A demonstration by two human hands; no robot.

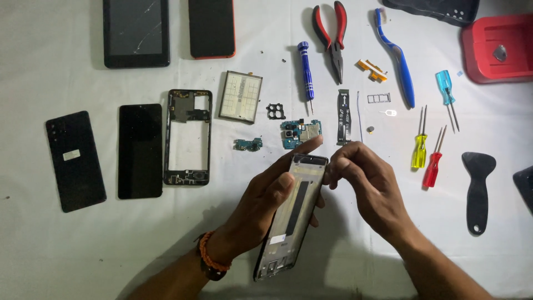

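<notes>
Phone frame with screen (291, 214), held above the tabletop (388, 266), just below the blue circuit board (301, 134). Left hand (266, 203) grip wraps its edges; right hand (363, 178) grip pinches the top corner. Light, thin, likely fragile; edges look safest to hold.

Phone frame (291, 216), held in the left hand (261, 203): bare metal with a dull silvery sheen and a matt black strip down its middle. Counter (55, 250): covered in white cloth, matt and faintly creased. Tablet (136, 32): glossy glass, cracked. Back cover (75, 161): smooth dark plastic. Pliers (331, 36): dark metal jaws, red-and-black rubbery grips. Small screwdrivers (427, 153): translucent yellow and red plastic handles, bright steel shafts. Pry tool (477, 191): matt black plastic.
</notes>
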